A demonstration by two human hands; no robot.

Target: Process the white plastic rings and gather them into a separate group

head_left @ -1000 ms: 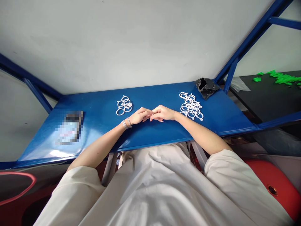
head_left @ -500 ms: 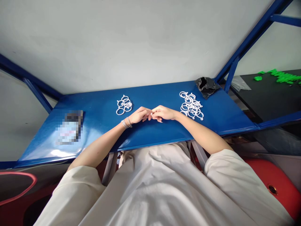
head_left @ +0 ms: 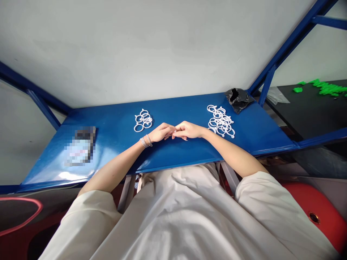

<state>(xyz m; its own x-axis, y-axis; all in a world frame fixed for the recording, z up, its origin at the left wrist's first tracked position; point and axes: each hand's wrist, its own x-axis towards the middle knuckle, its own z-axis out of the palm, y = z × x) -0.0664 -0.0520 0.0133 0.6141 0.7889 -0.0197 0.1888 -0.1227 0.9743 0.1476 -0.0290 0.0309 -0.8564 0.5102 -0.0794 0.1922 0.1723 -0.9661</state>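
Observation:
My left hand (head_left: 162, 132), with silvery bracelets at its wrist, meets my right hand (head_left: 189, 130) above the blue table (head_left: 179, 153). The fingers of both are curled and pressed together at the tips. Whatever they may pinch is hidden or too small to name. Just beyond my left hand lies a small group of white rings (head_left: 138, 128) with little knobs on their rims. A larger, overlapping heap of the same white rings (head_left: 221, 121) is to the right of my right hand.
A crumpled black plastic bag (head_left: 240, 103) sits at the table's back right corner. At the left lies a pixelated object (head_left: 80, 148). Blue frame bars (head_left: 267, 85) rise at both sides. Green pieces (head_left: 328, 87) lie on a dark surface at the far right.
The fingertips of my two hands have shifted slightly against each other. Both ring groups and the bag have stayed in place.

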